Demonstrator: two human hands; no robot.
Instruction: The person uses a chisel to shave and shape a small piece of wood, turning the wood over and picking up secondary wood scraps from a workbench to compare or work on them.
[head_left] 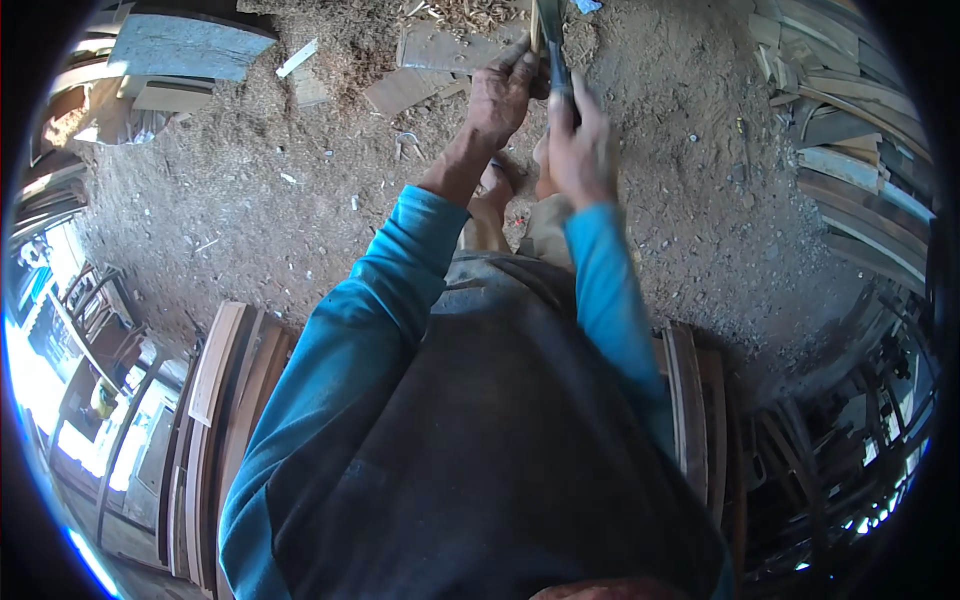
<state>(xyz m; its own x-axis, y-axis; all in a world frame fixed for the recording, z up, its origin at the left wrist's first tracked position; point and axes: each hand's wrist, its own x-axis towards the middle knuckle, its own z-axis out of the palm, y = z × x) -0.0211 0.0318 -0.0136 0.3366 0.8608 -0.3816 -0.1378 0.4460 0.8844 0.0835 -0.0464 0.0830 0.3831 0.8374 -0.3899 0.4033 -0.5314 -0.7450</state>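
Observation:
Both my arms stretch forward in blue sleeves over the dirt floor. At the top edge my left hand (503,92) is closed around a thin, pale strip of wood (535,28), which stands roughly upright and runs out of the picture. My right hand (582,150), a little blurred, grips the handle of a long dark-bladed tool that looks like a machete (551,32). Its blade lies close along the right side of the strip; whether the two touch I cannot tell. Just below my hands are my feet, partly hidden by my arms.
Wood shavings (482,14) and flat board offcuts (400,92) lie on the ground near my hands. Stacked boards line the left (190,48) and right (850,200) sides. More upright planks (215,385) stand beside me at lower left, others (688,420) at lower right.

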